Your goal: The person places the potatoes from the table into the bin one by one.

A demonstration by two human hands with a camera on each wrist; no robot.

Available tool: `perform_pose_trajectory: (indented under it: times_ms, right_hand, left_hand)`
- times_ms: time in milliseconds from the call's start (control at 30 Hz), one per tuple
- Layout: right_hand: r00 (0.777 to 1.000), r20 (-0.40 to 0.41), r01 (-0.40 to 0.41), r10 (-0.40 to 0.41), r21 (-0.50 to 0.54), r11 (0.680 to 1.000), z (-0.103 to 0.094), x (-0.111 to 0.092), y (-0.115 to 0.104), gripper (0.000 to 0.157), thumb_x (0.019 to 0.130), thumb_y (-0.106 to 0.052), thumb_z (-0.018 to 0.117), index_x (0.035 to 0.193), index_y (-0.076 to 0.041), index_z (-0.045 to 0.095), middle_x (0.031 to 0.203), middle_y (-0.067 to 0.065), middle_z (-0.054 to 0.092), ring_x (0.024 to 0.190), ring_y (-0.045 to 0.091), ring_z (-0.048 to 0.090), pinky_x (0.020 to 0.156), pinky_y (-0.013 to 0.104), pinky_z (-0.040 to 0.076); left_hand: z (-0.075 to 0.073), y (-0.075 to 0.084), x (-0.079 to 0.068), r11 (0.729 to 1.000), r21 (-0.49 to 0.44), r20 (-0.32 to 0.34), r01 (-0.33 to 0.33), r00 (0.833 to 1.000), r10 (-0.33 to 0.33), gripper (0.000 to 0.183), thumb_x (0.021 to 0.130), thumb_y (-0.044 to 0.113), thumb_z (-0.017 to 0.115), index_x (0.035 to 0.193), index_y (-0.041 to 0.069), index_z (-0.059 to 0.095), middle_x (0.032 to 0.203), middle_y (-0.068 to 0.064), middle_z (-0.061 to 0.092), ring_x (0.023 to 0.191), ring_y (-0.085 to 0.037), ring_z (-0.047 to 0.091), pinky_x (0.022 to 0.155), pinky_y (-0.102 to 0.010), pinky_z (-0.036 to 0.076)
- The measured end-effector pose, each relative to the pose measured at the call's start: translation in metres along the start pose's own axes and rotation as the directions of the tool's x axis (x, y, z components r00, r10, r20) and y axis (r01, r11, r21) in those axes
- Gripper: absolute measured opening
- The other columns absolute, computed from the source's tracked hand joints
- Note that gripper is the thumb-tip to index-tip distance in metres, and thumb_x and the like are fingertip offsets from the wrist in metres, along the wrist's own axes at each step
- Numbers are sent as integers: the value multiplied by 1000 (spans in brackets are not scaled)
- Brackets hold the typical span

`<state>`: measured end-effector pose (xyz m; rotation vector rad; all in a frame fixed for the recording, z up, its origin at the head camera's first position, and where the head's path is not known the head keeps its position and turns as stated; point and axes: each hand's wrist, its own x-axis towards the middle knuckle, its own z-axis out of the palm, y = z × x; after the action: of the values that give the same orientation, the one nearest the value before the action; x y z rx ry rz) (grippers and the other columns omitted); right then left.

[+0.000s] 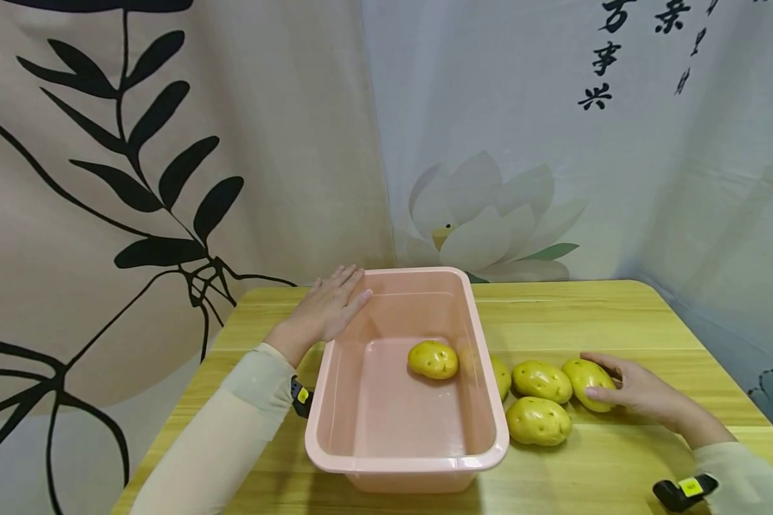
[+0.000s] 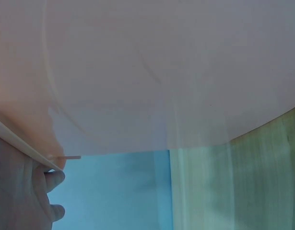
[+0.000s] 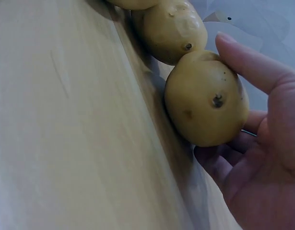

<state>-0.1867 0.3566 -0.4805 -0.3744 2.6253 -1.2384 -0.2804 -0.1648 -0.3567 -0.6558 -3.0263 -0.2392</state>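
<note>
A pink plastic basin [image 1: 341, 458] stands on the wooden table, with one yellow potato [image 1: 433, 359] lying on its floor. My left hand [image 1: 325, 311] holds the basin's far left rim, thumb over the inner side and fingers along the outside. On the right, my right hand [image 1: 644, 390] grips the rightmost potato [image 1: 589, 384], thumb on one side and fingers round the other; the right wrist view shows this potato [image 3: 207, 98] against its neighbour [image 3: 171, 31]. Other potatoes lie between it and the basin: one behind [image 1: 541, 380], one nearer [image 1: 539, 420], and one partly hidden by the basin wall [image 1: 500, 377].
The wooden table [image 1: 618, 307] reaches back to a hanging cloth [image 1: 309, 143] printed with black leaves, a pale lotus and dark characters. The basin's tall right wall stands between the table potatoes and its inside.
</note>
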Motion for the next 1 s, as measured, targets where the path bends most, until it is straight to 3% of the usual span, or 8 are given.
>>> perform_pose_trajectory:
  times_ms: [367,633,1000]
  right_hand:
    - [999,12,-30,31,-7,1000,1,-1,-2,67,86,-30,63,141,-5,33,137,21,38,109,-1,41,81,15,39]
    - [999,-13,-40,40,-4,999,0,-2,-1,68,85,-30,65,141,-7,33,136,22,39,119,37,36,79,17,41]
    - [999,-51,-22,20,-34,999,2,-2,-1,71,83,-30,68,140,-7,34,134,20,42,120,40,35,79,17,40]
  left_hand:
    - [0,0,-1,1000,10,5,7,1000,-7,74,91,62,8,148,15,15,152,-5,9,138,-24,2,107,-53,7]
    - [-1,0,1,1000,12,1,-3,1000,3,74,91,63,8,148,15,14,152,-6,10,138,-25,2,107,-53,5]
    - [1,-1,2,1000,4,7,5,1000,-5,75,90,63,7,148,16,14,152,-5,9,138,-25,2,107,-52,5]
